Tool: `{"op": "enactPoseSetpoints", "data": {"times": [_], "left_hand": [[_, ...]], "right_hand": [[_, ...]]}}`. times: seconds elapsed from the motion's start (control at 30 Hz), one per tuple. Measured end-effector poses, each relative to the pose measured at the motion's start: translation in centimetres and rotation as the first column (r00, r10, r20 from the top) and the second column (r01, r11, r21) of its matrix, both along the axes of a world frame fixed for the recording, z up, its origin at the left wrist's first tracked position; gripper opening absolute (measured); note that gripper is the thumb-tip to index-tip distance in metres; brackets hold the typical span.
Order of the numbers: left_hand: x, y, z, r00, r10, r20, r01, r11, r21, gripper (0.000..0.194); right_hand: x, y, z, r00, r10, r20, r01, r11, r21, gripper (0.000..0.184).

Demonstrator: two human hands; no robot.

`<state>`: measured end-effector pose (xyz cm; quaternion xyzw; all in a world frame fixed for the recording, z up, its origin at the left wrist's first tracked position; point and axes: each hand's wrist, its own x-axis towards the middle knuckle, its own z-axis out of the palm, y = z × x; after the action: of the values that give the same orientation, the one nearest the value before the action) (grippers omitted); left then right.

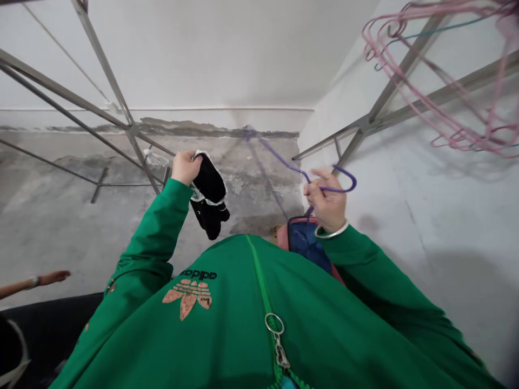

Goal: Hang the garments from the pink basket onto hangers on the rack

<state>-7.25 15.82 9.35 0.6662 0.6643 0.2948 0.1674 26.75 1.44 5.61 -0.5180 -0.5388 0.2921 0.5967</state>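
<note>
In my left hand (186, 168) is a small black cloth garment (211, 181) with white lacy trim. My fingers pinch its upper edge, and its lower part hangs down in folds; its exact kind is unclear. A purple wire clothes hanger (298, 169) is in my right hand (327, 204), gripped near the neck. Its hook curves out to the right past my fingers, and one arm reaches up and left, blurred at the far end. Garment and hanger are apart. Below my right hand is a dark blue thing with a pink edge (304, 240), partly hidden by my sleeve.
Several pink hangers (387, 59) hang at the upper right on a metal rack (365, 124). More metal bars (132, 129) stand at left. A wall rises ahead of the concrete floor (259, 189). Another person's hand (54, 277) shows at the left edge.
</note>
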Motion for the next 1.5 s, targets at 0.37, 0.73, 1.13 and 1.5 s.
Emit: {"op": "enactPoseSetpoints", "data": {"times": [0.37, 0.73, 1.13, 1.5], "left_hand": [[0.9, -1.0, 2.5, 0.979, 0.027, -0.204, -0.041, 0.997, -0.065, 0.023], [8.1, -5.9, 2.1, 0.850, -0.222, -0.477, 0.201, 0.975, -0.096, 0.028], [6.7, -2.1, 2.8, 0.656, -0.444, -0.611, 0.525, 0.849, -0.053, 0.035], [10.2, 1.5, 3.8, 0.555, -0.471, -0.685, 0.630, 0.776, -0.024, 0.047]], "right_hand": [[-4.9, 0.8, 2.5, 0.951, 0.247, 0.189, -0.233, 0.968, -0.090, 0.042], [-10.7, 7.2, -0.3, 0.953, 0.263, 0.151, -0.267, 0.964, 0.004, 0.044], [-6.4, 9.8, 3.4, 0.923, 0.243, 0.299, -0.296, 0.944, 0.144, 0.019], [-8.4, 6.4, -1.0, 0.734, -0.561, 0.382, 0.503, 0.828, 0.248, 0.028]]}}
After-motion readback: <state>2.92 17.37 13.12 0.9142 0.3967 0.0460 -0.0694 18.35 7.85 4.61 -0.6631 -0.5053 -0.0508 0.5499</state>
